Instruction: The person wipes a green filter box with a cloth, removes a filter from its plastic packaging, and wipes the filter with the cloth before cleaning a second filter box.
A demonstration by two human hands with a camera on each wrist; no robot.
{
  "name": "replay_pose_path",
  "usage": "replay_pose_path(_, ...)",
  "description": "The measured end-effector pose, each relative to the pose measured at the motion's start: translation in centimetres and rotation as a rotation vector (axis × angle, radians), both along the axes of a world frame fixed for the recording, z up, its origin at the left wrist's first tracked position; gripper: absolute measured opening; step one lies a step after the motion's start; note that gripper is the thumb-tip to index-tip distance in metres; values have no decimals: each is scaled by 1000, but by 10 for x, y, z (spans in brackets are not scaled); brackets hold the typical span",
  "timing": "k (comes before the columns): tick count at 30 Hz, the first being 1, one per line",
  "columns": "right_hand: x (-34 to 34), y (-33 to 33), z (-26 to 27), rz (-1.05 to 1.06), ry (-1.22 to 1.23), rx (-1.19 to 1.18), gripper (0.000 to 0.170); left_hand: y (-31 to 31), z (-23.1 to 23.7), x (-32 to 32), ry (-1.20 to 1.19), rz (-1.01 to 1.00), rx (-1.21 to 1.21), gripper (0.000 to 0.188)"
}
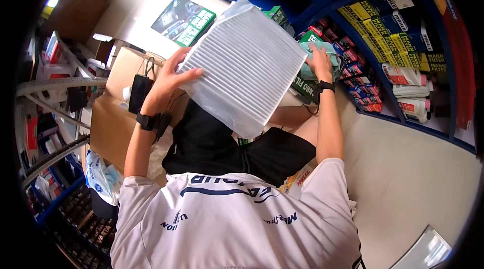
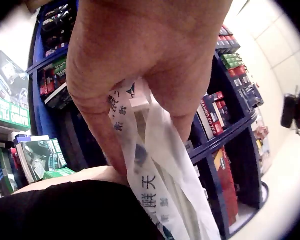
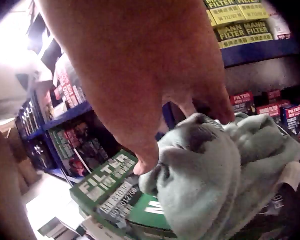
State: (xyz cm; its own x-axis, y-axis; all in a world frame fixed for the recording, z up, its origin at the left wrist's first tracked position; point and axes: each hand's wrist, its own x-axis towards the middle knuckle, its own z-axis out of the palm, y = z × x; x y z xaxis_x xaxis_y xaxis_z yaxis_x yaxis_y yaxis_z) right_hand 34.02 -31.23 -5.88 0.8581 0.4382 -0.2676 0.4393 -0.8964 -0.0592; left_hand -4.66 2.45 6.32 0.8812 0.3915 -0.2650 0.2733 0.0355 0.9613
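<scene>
White pleated filter (image 1: 247,62), plastic-wrapped, sits above black shorts (image 1: 201,143), ribbed face toward head camera, one corner pointing bodyward; near-square, long axis unclear. Left hand (image 1: 176,70): grip pinching filter's left edge. Right hand (image 1: 320,61): grip clutching pale-green cloth (image 3: 195,175) over green boxes (image 3: 110,177).

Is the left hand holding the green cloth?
No, the left hand holds the wrapped filter, while the right hand grips the cloth.
</scene>
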Motion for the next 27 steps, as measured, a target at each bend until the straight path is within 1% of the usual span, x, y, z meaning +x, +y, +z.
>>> replay_pose_path(2,-7,8,9,-63,-127,64,74,5,-10,-1,-24,-9,3,75)
replay_pose_path(3,-12,10,13,30,-264,252,59,6,-15,-2,-16,-7,-13,78)
replay_pose_path(4,-14,13,17,34,-261,255,59,7,-16,-4,-13,-1,-12,78)
replay_pose_path(5,-12,15,25,3,-37,457,54,7,-17,-5,3,4,-21,79)
replay_pose_path(6,-12,17,34,-31,189,652,56,6,-16,-4,19,6,-32,80)
replay_pose_path(7,-19,23,36,-8,174,757,70,6,-18,-6,22,6,-40,80)
replay_pose_path(8,-22,25,42,-5,170,757,70,6,-18,-6,18,6,-40,80)
replay_pose_path(10,-27,25,50,-100,541,926,78,4,-16,-9,71,13,-135,76)
replay_pose_path(11,-29,25,54,-90,468,849,69,3,-15,-9,65,16,-135,76)
replay_pose_path(12,-34,26,59,-84,465,848,69,2,-13,-10,32,29,-168,73)
replay_pose_path(14,-45,29,71,-69,538,626,57,3,-14,-12,-8,46,-201,71)
replay_pose_path(15,-46,29,70,53,511,767,49,5,-17,-13,-20,51,-206,68)
replay_pose_path(16,-46,28,67,85,485,771,50,8,-20,-12,-37,54,-208,66)
replay_pose_path(18,-47,32,59,107,439,860,49,14,-27,-11,-87,63,-211,64)
replay_pose_path(19,-52,40,68,82,465,865,48,16,-28,-12,-119,65,-219,61)
replay_pose_path(20,-58,45,77,-28,516,890,47,19,-27,-13,-129,70,-216,61)
replay_pose_path(22,-57,57,83,-53,593,947,48,21,-21,-12,-140,119,-348,56)
replay_pose_path(23,-56,64,87,-42,588,947,48,22,-16,-12,-181,129,-379,55)
replay_pose_path(25,-51,79,94,-62,685,1045,49,33,-17,-14,-183,154,-390,54)
replay_pose_path(27,-42,98,101,-36,685,1044,50,44,-17,-10,-206,209,-425,53)
